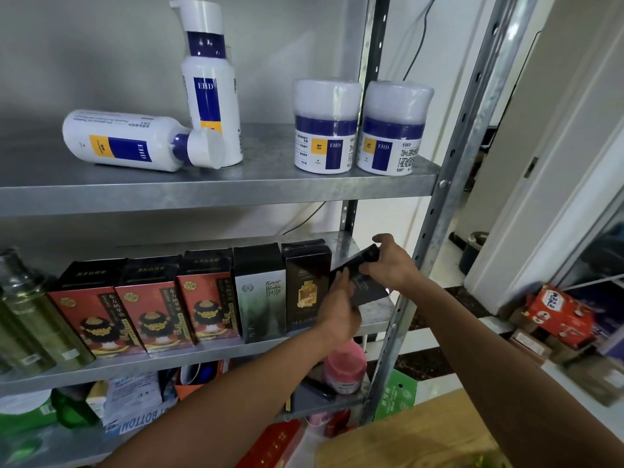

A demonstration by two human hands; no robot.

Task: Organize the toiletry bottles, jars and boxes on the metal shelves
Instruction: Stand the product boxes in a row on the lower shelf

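Note:
On the middle shelf (pixel 216 358) both hands hold a tilted black box (pixel 366 282) at the right end of a row of boxes. My left hand (pixel 337 307) grips its lower left side. My right hand (pixel 393 261) pinches its upper end. Left of it stand a dark box with a gold bottle picture (pixel 305 288), a black-and-green box (pixel 260 295) and three red boxes (pixel 152 309). The top shelf (pixel 216 194) carries one upright white pump bottle (pixel 211 82), one lying on its side (pixel 135 140), and two white jars (pixel 326 126).
Green glass bottles (pixel 30 319) stand at the left of the middle shelf. The bottom shelf is crowded with a pink bottle (pixel 346 368), bags and boxes. The shelf's metal upright (pixel 435 211) runs just right of my hands. A wooden surface (pixel 415 437) lies below right.

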